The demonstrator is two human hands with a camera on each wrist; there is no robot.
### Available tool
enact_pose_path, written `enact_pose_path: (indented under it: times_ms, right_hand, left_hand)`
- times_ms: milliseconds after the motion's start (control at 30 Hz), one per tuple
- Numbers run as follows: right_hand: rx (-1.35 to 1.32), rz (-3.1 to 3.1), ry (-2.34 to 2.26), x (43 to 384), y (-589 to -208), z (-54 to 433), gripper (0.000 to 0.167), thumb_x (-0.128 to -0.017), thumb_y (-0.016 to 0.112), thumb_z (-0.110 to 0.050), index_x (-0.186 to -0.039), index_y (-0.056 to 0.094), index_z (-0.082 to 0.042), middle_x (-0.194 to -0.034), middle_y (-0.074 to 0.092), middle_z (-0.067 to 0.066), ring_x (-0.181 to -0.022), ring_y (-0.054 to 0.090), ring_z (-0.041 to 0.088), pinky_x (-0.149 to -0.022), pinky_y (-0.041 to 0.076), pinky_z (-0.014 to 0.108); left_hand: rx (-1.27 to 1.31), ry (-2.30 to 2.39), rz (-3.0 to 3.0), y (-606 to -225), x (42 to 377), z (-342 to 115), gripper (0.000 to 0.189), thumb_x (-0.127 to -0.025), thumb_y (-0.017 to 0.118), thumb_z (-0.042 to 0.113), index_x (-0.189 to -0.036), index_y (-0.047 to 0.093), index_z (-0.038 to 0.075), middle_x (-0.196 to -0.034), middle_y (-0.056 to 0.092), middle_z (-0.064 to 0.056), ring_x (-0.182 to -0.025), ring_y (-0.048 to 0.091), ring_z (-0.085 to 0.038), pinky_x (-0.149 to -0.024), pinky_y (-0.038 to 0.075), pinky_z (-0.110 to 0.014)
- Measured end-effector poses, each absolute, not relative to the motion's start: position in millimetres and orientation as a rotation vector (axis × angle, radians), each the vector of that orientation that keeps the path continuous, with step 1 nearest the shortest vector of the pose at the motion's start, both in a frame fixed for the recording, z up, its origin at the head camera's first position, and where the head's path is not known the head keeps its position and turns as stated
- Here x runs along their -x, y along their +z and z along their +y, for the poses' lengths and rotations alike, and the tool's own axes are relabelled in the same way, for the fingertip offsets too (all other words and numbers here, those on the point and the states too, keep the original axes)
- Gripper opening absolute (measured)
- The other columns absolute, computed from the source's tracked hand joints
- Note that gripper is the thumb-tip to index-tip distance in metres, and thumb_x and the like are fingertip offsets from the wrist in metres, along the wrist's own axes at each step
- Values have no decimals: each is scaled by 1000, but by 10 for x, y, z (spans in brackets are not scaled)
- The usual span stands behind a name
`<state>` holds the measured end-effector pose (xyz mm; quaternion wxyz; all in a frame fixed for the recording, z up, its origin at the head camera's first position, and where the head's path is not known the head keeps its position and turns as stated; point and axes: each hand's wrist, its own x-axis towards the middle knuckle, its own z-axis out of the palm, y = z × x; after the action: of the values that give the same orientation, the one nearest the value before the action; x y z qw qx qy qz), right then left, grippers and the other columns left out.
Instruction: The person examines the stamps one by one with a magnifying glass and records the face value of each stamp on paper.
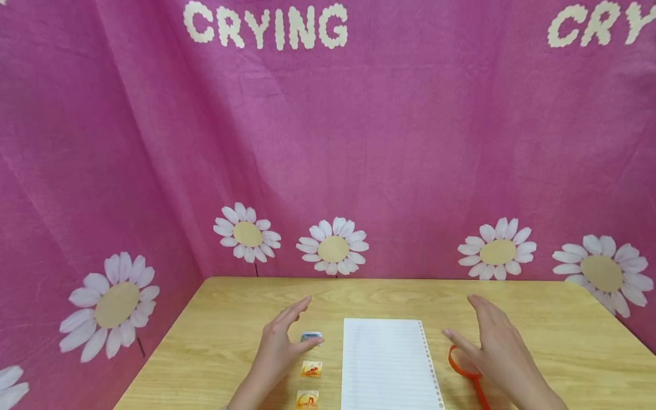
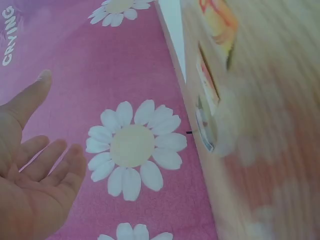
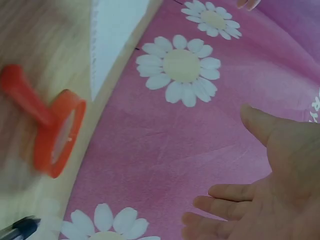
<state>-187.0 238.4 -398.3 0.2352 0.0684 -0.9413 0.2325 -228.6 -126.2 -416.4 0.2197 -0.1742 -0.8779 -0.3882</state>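
Note:
My left hand (image 1: 277, 344) hovers above the left part of the table with its thumb and fingers spread apart, holding nothing. Under and beside it lies a column of small square picture cards: a bluish one (image 1: 310, 337) by the thumb, then two yellow-orange ones (image 1: 311, 369) nearer me. A lined sheet of paper (image 1: 384, 364) with punched holes down its right edge lies between the hands. On the right, my right hand (image 1: 499, 353), also spread and holding nothing, is raised over an orange-red magnifying glass (image 3: 45, 145), partly covering it in the head view.
The wooden table (image 1: 574, 341) runs back to a pink curtain (image 1: 389, 142) printed with daisies and lettering. A dark-tipped pen (image 3: 22, 229) shows at the lower left corner of the right wrist view, near the magnifying glass.

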Motion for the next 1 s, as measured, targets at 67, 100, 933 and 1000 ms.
enact_pose_path:
  times_ms: [67, 100, 933, 1000]
  right_hand:
    - [-182, -2602, 636, 1859, -4008, 2404, 83, -83, 76, -40, -137, 40, 12, -136, 46, 31, -123, 42, 47, -97, 37, 66]
    - [-182, -2607, 641, 1851, -4022, 2411, 83, -83, 76, -40, -137, 40, 12, -136, 46, 31, -123, 42, 47, -97, 37, 66]
    - [-120, -2855, 538, 1686, -4393, 2568, 64, -75, 82, -34, -109, 55, 12, -98, 61, 19, -86, 55, 29, -78, 55, 51]
    - [-117, -2878, 543, 1692, -4400, 2579, 61, -74, 83, -34, -105, 56, 11, -92, 61, 15, -80, 52, 24, -74, 56, 45]
  left_hand:
    - [488, -1063, -2454, -4180, 2274, -1279, 73, -70, 88, 18, -136, 57, 16, -131, 65, -5, -107, 66, -25, -89, 56, -37]
    - [493, -1045, -2470, -4189, 2267, -1289, 73, -70, 87, 20, -136, 57, 16, -131, 65, -5, -108, 66, -25, -89, 56, -38]
    - [668, -1000, -2665, -4389, 2107, -1588, 53, -74, 84, 15, -124, 66, 9, -112, 70, -8, -86, 63, -24, -70, 52, -23]
    - [707, -987, -2691, -4390, 2125, -1586, 51, -75, 83, 16, -122, 67, 8, -109, 70, -8, -85, 63, -22, -70, 52, -22]
